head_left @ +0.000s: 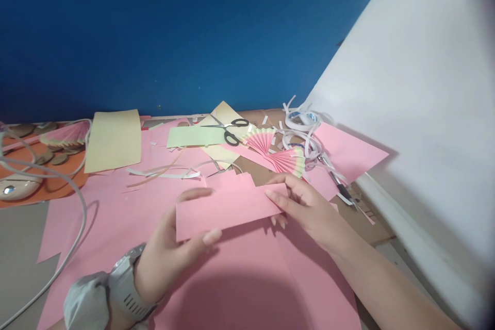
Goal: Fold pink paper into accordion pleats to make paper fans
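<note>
A rectangular strip of pink paper (228, 212) is held up above larger pink sheets (247, 263). Its right end is pinched between the thumb and fingers of my right hand (296, 198). Around the left end curls my left hand (176, 242), fingers along the top edge and thumb by the bottom edge. Beyond the strip lie scissors (232, 131) with black handles, partly over a light green paper strip (193, 136). A pleated pink paper fan piece (270, 149) with green-yellow ends rests just past my right hand.
Tape rolls and curled white strips (303, 124) lie at the back right, near a black-and-silver pen-like tool (340, 185). Yellow paper (114, 139), a white cable (83, 206) and a pale computer mouse (19, 185) are leftward. A blue wall (193, 36) rises behind.
</note>
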